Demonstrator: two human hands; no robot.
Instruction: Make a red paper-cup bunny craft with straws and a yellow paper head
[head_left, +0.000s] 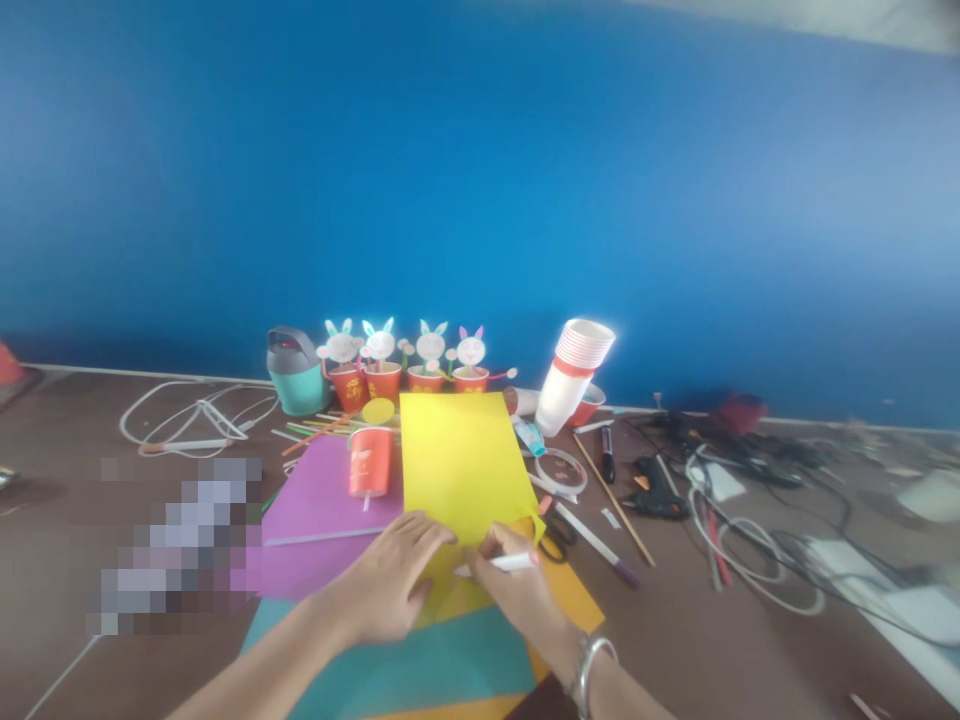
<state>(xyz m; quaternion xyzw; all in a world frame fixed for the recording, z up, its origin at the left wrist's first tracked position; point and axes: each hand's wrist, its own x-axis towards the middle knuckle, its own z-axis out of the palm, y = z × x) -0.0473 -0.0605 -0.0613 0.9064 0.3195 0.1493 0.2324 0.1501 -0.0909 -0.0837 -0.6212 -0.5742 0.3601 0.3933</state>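
A yellow sheet of paper (pixel 459 450) lies in front of me, over purple paper (pixel 307 500), teal paper (pixel 442 665) and orange paper (pixel 574 600). My left hand (pixel 397 580) rests on its lower left part, fingers stretched out and holding nothing. In my right hand (pixel 510 575) is a white marker (pixel 514 563), pinched between thumb and fingers. Its tip points left, close to the yellow sheet; I cannot tell whether it touches. A red paper cup (pixel 371 460) sits on the purple paper, a small white piece at its lower end.
Several cups with paper rabbits (pixel 430 350) line the blue wall beside a teal container (pixel 300 385). Stacked white cups (pixel 574 370) lean at back right. Scissors (pixel 555 540), a purple-ended marker (pixel 596 540), a wooden stick (pixel 615 500), a glue gun (pixel 652 490) and cables (pixel 750 555) lie rightward.
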